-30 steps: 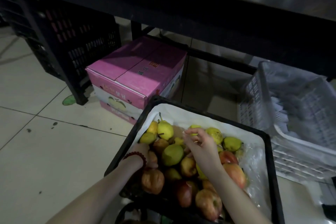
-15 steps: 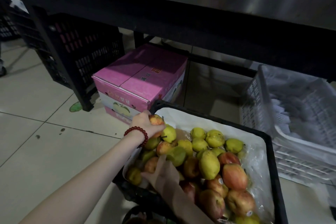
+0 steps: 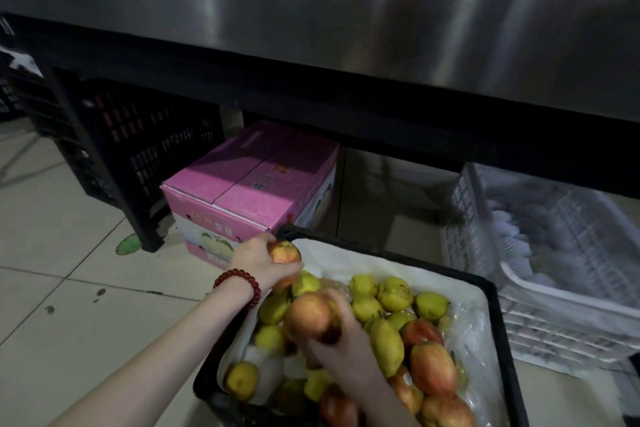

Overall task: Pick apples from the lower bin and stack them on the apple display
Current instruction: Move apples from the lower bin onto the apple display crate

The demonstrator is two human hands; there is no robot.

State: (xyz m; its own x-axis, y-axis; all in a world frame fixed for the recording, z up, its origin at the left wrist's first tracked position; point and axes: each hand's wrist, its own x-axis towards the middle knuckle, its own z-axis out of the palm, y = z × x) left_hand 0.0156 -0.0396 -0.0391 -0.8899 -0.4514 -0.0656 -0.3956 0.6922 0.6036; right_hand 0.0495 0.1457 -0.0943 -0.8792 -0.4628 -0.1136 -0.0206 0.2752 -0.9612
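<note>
- Red-yellow apple gripped in right hand, just above fruit pile in black bin.
- Smaller red apple closed in left hand, at bin's far-left corner.
- Red bead bracelet on left wrist.
- Pink box just beyond bin; white crate right of bin.

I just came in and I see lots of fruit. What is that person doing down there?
A person is bent over a black crate on the floor, full of red and yellow-green fruit. The left hand, with a red bead bracelet on its wrist, holds a small reddish apple at the crate's far corner. The right hand grips a bigger red apple just above the pile. A pink box and a white basket sit nearby, under a metal counter.
</note>
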